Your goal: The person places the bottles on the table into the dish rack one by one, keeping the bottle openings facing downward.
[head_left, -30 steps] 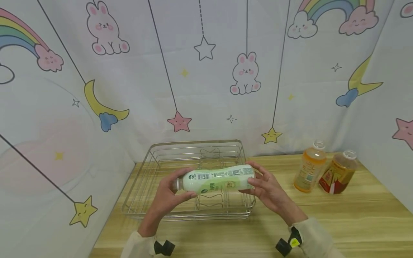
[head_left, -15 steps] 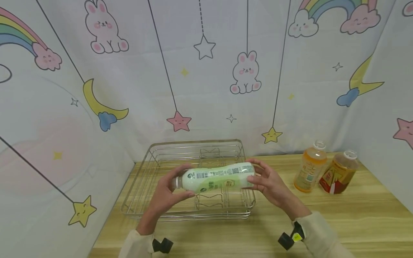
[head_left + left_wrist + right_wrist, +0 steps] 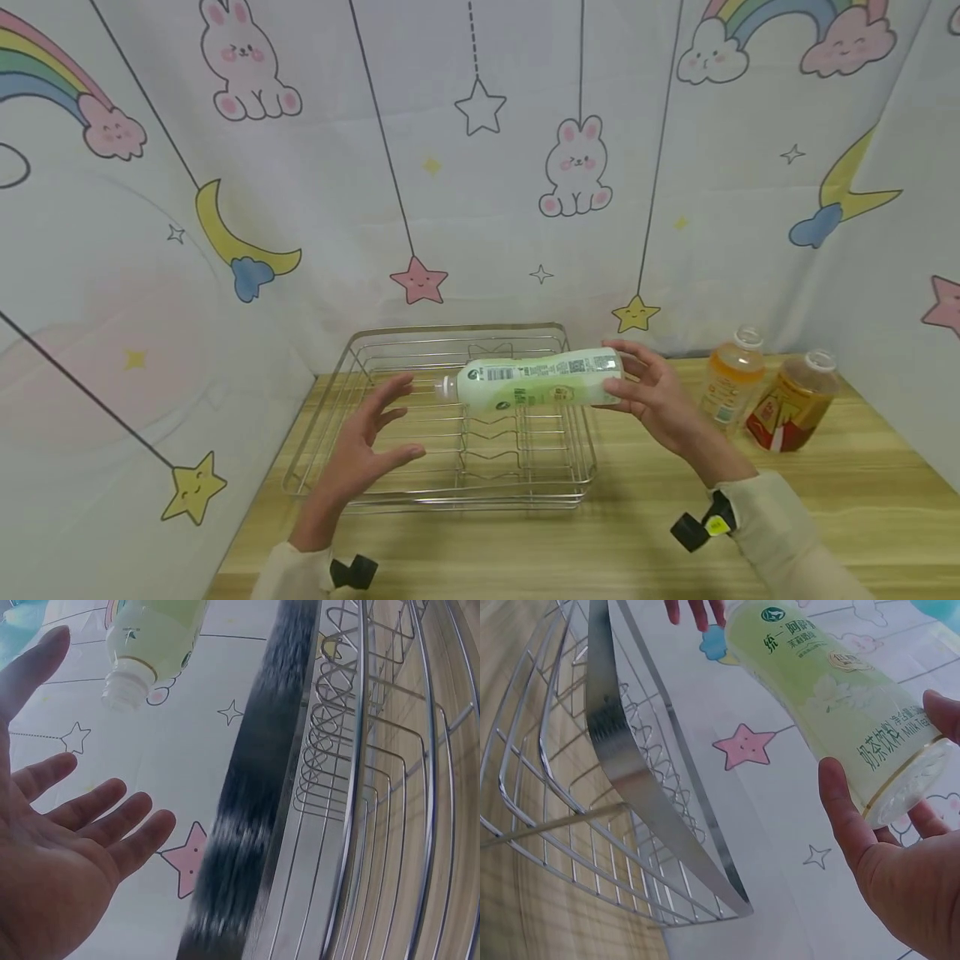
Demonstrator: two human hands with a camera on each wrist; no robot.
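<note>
Grips the pale green bottle [image 3: 540, 382] by its base end with the right hand [image 3: 660, 400], thumb and fingers on opposite sides; holds nothing in the left hand [image 3: 356, 454], spread wide beside the neck without touching. Suspends the bottle above the wire basket [image 3: 630, 769], base just past the basket's right edge in the head view. Points its neck toward the left edge of the worktop [image 3: 570, 550], base toward the right, long axis nearly crosswise, slightly slanted; cannot tell a tilt from a turn toward the back edge. Hides some right fingers behind the base, and part of the orange bottle [image 3: 735, 367] behind the right hand, near the worktop's back right corner. Blurs the neck too much to tell capped from uncapped. From the right wrist alone, shows "Milk Tea" and a gold band near the base, neck cut off; from the left, clear space between neck and left hand, base cut off.
</note>
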